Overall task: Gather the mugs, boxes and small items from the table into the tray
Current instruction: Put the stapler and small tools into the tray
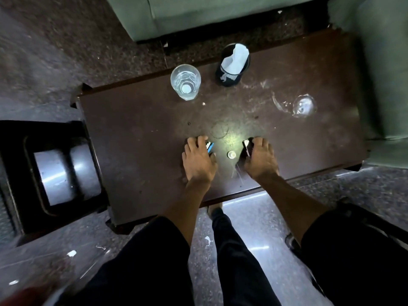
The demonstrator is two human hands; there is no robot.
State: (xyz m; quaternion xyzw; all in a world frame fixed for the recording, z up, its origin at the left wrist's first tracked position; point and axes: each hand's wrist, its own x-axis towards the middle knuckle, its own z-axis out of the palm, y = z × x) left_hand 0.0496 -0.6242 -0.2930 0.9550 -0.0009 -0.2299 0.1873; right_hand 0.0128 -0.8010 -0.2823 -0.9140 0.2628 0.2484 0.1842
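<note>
Speckled stone floor (66,51), green sofa (198,14), dim light

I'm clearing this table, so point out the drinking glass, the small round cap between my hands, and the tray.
drinking glass (185,81): head view, its base.
small round cap (231,154): head view, its top.
tray (36,173): head view, its left rim.

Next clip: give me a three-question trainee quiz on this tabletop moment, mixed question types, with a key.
1. True or false: the clear drinking glass lies tipped on its side on the dark brown wooden table.
2. What sits between the left hand and the right hand? A) a spoon B) a small round white cap C) a mug
3. Fill in: the dark cup-shaped holder at the far edge has white ____ sticking out.

Key: 1 false, it stands upright. 2 B. 3 tissue paper.
</note>
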